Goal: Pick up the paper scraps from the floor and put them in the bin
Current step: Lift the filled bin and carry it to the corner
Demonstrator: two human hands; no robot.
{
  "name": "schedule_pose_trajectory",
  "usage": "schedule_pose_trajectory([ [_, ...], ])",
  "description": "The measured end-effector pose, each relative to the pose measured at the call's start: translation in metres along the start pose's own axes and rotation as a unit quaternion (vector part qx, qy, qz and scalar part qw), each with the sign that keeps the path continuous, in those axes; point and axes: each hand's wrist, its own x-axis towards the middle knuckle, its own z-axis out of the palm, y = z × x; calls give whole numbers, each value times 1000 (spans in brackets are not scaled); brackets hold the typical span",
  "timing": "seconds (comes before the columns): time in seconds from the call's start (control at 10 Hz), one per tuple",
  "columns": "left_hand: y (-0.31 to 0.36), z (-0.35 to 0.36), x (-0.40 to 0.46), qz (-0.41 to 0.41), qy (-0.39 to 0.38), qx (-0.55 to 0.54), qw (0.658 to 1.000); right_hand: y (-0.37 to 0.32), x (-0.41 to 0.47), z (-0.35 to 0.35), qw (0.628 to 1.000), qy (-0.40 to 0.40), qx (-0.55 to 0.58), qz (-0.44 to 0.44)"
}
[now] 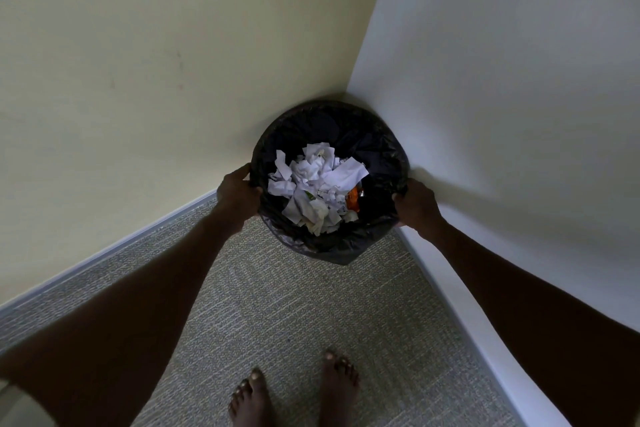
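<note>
I look straight down into the bin (329,180), a round one lined with a black plastic bag (332,250) whose loose edge sags over the near rim. It sits in the corner where the pale yellow wall (138,62) meets the white wall (519,80); I cannot tell whether its base rests on the carpet or is lifted clear.

Inside lies a heap of paper scraps (318,184), filling the middle and near part of the bin. They are white, torn and crumpled into uneven strips and wads, some with faint marks on them. Tucked against the right side of the heap is something orange (353,201), half hidden in shadow, and I cannot make out what it is.

My left hand (239,194) grips the left rim, fingers curled round the outside and the thumb on the bag at the edge. My right hand (417,204) grips the right rim in the same way, fingers wrapped over the bag.

Below, my bare feet (294,392) stand on the grey-green carpet (311,305).
</note>
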Motion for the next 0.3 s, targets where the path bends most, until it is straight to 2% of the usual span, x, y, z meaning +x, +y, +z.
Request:
schedule_pose_trajectory([
  [0.1,-3,-4,0,-7,-17,-13,1000,3,-1,2,1000,-20,1,16],
  [0.2,-2,0,-12,2,-21,72,997,-3,-5,-5,997,-57,-7,59],
  [0.3,-2,11,-38,119,61,209,969,-16,-28,-11,996,-13,-69,49],
])
